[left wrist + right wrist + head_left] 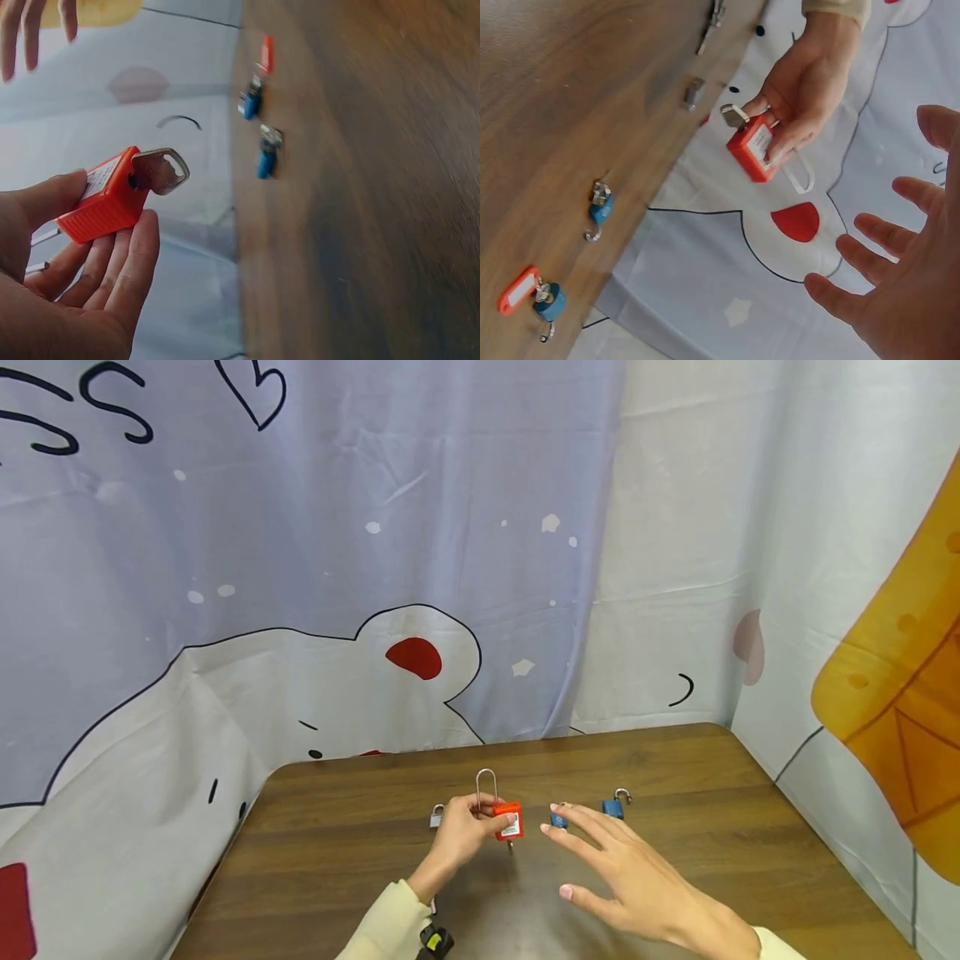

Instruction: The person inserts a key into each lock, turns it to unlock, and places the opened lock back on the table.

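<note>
My left hand (pixel 461 835) holds a red padlock (pixel 508 821) up above the table, thumb on its white label and fingers behind. A key (pixel 161 171) is in the padlock's keyhole, its bow sticking out. The padlock's long metal shackle (pixel 487 777) stands up, set off to the left of the body. Right of the padlock, my right hand (pixel 626 877) hovers with spread fingers and holds nothing. Behind its fingertips, a blue padlock (pixel 558 820) is partly hidden. Another blue padlock (pixel 613 808), its shackle open, lies farther right.
The wooden table (pixel 337 835) ends at a printed curtain (pixel 450 527). A silver padlock (pixel 694 94) sits on it, left of my hands. By one blue padlock lies a red key tag (pixel 519 291). Some metal item (pixel 712 26), its kind unclear, lies near the left sleeve.
</note>
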Demonstrator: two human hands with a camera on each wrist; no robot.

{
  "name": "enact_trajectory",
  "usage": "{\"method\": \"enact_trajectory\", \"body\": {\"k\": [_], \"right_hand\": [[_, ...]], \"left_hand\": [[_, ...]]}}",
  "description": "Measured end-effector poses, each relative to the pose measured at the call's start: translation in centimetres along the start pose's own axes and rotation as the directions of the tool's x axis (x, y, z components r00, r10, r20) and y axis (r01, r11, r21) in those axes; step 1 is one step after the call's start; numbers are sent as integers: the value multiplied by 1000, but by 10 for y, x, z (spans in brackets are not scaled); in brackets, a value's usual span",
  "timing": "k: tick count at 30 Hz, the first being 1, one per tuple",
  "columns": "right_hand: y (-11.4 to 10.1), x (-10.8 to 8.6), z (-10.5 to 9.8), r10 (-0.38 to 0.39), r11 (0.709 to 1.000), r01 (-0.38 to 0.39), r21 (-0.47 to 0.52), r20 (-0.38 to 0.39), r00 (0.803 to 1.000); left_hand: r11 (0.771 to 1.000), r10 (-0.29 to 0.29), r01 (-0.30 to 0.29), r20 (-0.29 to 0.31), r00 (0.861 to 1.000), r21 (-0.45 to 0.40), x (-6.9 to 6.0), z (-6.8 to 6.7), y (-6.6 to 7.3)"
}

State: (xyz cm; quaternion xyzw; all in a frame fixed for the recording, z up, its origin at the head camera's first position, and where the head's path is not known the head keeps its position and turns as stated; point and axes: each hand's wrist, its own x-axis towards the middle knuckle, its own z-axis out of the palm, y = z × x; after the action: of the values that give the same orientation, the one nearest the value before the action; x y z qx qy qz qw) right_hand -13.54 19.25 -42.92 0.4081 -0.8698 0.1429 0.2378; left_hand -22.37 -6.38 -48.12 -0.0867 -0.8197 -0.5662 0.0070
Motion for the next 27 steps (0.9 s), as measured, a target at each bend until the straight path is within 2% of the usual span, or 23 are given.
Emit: {"method": "enact_trajectory", "body": {"k": [6, 11, 18, 24, 27], "right_hand": [[0, -5, 7, -2, 1000, 2, -4, 88, 996], [-2, -9, 11, -19, 1000, 19, -5, 79, 997], [-2, -16, 19, -27, 1000, 26, 18, 92, 995], [-1, -21, 23, -19, 999, 15, 28, 125, 992], [-1, -22, 24, -21, 999, 17, 31, 132, 991]], "left_hand": [[998, -58, 57, 16, 998, 17, 15, 6, -19], [996, -76, 75, 12, 997, 56, 23, 9, -29], [991, -133, 132, 22, 991, 32, 32, 14, -37], [981, -140, 138, 5, 990, 135, 36, 18, -42], [980, -137, 133, 13, 991, 147, 38, 20, -43]]}}
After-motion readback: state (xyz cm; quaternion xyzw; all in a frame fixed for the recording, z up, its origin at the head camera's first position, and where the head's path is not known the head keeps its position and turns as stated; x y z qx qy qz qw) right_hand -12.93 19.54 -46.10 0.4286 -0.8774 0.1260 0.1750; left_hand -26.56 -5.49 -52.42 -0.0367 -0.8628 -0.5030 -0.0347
